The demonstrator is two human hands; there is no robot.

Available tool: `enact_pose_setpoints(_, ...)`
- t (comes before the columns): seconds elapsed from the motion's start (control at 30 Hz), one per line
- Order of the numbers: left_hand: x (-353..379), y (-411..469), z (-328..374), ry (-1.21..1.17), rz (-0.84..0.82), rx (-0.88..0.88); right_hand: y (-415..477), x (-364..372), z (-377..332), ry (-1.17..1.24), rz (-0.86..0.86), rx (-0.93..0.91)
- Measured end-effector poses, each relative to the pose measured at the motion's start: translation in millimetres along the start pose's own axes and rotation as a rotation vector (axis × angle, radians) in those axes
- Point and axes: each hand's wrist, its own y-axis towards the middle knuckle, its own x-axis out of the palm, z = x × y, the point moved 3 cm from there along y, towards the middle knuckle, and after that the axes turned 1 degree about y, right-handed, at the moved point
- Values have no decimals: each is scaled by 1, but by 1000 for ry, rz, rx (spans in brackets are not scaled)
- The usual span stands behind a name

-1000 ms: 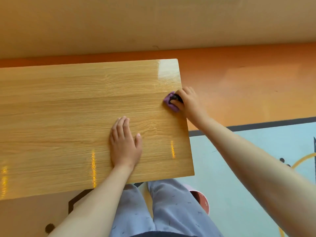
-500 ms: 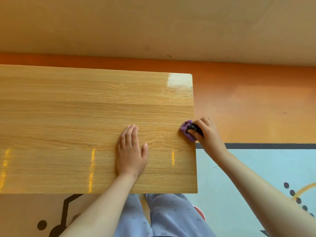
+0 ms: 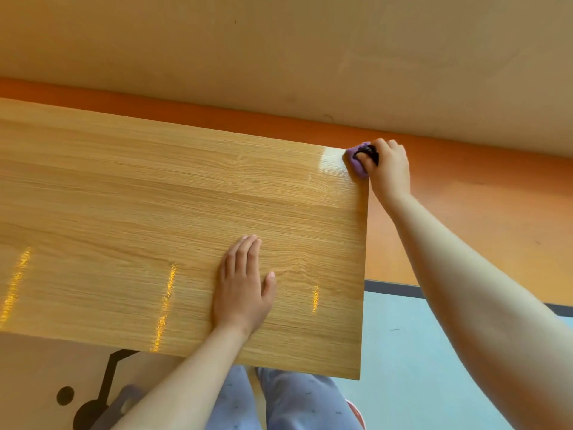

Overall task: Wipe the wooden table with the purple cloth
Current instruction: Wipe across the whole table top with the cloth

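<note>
One purple cloth (image 3: 354, 160), now farther away

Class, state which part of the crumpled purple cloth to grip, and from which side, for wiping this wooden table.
Probably its bunched top, from above and the right: the crumpled purple cloth sits at the wooden table's far right corner, underside down.

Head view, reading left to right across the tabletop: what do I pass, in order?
Bare wooden table → left hand, flat on the wood → purple cloth at the far right corner → right hand, gripping the cloth at the table's right edge.
</note>
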Motion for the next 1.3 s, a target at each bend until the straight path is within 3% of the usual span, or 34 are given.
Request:
enact_pose_setpoints(0.23, -1, -1, 1, -2, 6, 4, -8, 2, -8, 14, -14, 35)
enact_pose_setpoints(0.47, -6, -3, 0, -53, -23, 25, -137, 5, -36, 128, -81, 5)
enact_pose_setpoints(0.73, -54, -29, -46, -130, -142, 160, -274, 9, -84, 122, -17, 225)
enact_pose_setpoints(0.9, -79, -72, -121, -112, -134, 50, -301, 37, -145, 67, 52, 394)
enact_pose_setpoints(1.03, -98, -95, -179, -103, -110, -34, -296, 74, -226, 87, 52, 341)
enact_pose_setpoints(1.17, -110, -107, -217, -82, -137, -39, -292, 118, -305, 101, -62, 143)
enact_pose_setpoints(1.3, -118, -116, -240, -38, -201, 5, -315, 131, -331, 74, -160, 7)
